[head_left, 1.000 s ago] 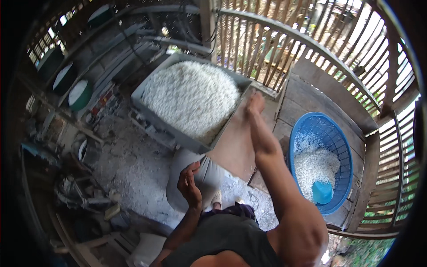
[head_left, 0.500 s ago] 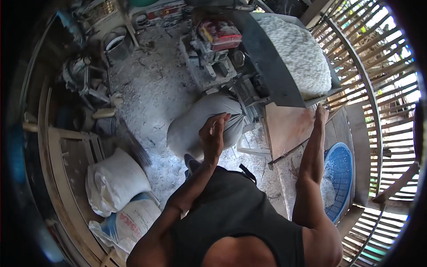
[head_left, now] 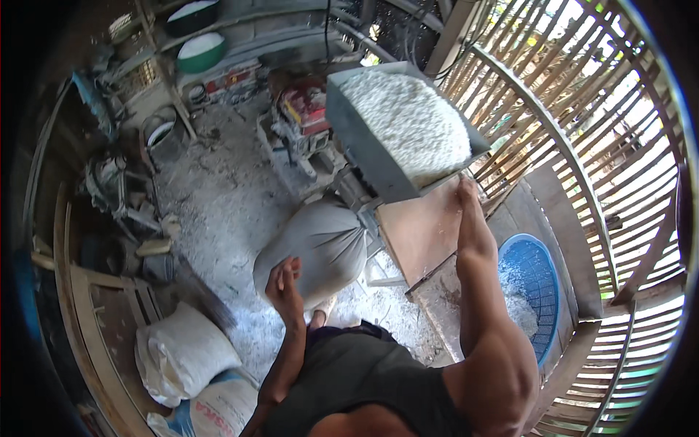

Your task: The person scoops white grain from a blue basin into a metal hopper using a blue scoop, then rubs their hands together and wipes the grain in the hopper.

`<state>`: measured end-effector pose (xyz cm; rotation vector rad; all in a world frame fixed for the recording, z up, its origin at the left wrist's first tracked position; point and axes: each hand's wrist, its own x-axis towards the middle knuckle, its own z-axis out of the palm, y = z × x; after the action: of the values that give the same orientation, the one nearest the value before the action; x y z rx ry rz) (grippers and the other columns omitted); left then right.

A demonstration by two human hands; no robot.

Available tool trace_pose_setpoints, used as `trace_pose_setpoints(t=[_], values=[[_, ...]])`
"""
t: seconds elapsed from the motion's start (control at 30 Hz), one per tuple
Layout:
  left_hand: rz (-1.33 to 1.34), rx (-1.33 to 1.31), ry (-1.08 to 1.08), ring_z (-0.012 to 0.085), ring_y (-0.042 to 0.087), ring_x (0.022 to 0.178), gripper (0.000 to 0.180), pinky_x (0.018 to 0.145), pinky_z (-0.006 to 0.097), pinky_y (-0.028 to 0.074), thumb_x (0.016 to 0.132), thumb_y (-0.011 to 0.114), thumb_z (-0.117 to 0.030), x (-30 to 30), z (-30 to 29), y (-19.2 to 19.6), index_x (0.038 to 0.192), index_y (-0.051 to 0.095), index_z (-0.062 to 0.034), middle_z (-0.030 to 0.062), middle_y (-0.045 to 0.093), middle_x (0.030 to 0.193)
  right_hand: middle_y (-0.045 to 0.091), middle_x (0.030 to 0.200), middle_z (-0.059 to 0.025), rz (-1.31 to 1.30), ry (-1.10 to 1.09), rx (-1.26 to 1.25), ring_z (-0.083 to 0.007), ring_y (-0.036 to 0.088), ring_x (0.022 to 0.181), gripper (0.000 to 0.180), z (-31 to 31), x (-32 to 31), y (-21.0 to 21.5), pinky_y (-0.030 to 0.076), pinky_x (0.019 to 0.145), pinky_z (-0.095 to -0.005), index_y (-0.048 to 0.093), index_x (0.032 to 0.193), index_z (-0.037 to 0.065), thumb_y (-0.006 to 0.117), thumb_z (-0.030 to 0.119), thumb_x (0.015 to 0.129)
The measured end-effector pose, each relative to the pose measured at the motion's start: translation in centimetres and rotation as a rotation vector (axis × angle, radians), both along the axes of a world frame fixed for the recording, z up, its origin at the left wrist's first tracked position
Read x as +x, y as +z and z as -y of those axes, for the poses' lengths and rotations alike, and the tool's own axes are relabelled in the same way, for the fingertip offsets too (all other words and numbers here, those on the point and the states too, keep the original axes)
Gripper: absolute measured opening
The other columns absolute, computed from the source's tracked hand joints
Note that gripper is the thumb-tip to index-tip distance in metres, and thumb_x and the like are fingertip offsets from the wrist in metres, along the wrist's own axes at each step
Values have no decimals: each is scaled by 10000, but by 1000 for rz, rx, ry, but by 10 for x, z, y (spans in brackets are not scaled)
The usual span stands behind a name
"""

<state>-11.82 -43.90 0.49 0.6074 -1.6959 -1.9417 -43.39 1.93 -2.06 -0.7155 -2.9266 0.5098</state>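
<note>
The largest thing before us was the grey metal hopper [head_left: 368, 149], tilted and heaped with white shredded material [head_left: 411, 120], standing above the dusty floor [head_left: 218, 218] beside a wall of slanted wooden slats [head_left: 575, 109]. Below the hopper's lower edge lay a brown wooden board [head_left: 422, 233], and just beside that board, toward our left, a full grey sack [head_left: 317, 247] stood under the hopper. To our right, near the slats, a blue plastic basket [head_left: 535, 284] held more of the white material [head_left: 513, 291]. Behind the hopper we saw a red engine [head_left: 306, 109] on its frame. At our lower left two filled white sacks [head_left: 186, 357] rested against a wooden frame. Far back on a shelf sat a green bowl [head_left: 200, 52] with white contents. Our right hand [head_left: 466, 191] reached out with the arm straight and rested at the hopper's lower edge where it met the board; we could not tell whether its grip was clenched on the edge or only pressed against it. Our left hand [head_left: 285, 280] was raised in front of the grey sack, its grip released and holding nothing, fingers loosely curled.
</note>
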Motion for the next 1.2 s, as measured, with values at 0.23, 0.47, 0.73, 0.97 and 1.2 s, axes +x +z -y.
trace_pose_setpoints(t=[0.23, 0.47, 0.73, 0.97, 1.2], values=[[11, -67, -52, 177, 639, 783, 349, 694, 295, 516, 943, 524, -288, -13, -6, -5, 1016, 640, 33, 113, 681, 907, 619, 1102, -251, -539, 29, 17, -395, 573, 1075, 483, 67, 55, 3, 426, 921, -492, 602, 1134, 24, 337, 387, 956], [-73, -123, -246, 165, 634, 794, 352, 700, 291, 509, 957, 503, -296, -37, -14, 19, 1008, 639, 25, 104, 680, 923, 362, 1439, -237, 107, 62, -352, -350, 238, 1398, 767, 33, 52, 27, 207, 1130, -452, 382, 1397, -5, 156, 578, 954], [-18, -20, -349, 164, 640, 827, 282, 731, 269, 500, 959, 517, -227, -40, -15, 7, 1033, 636, 19, 106, 682, 934, 188, 1529, -213, -117, -134, 23, -373, 109, 1428, 746, 148, 124, 0, 45, 1148, -511, 278, 1456, 30, 238, 576, 949], [-96, -11, -663, 178, 638, 870, 259, 783, 293, 499, 958, 504, -187, -63, -65, 41, 1039, 625, 28, 107, 676, 955, 474, 1332, -279, -892, -236, -570, -401, 442, 1243, 583, 6, 24, 22, 323, 1053, -400, 451, 1326, -30, 324, 429, 990], [-101, 108, -994, 238, 561, 1119, 367, 973, 328, 429, 975, 487, -190, -85, -130, 57, 1255, 504, 45, 170, 565, 1221, 568, 1194, -251, -737, 50, -791, -353, 516, 1166, 456, 174, 169, 78, 364, 1014, -385, 530, 1221, -39, 339, 323, 1017]])
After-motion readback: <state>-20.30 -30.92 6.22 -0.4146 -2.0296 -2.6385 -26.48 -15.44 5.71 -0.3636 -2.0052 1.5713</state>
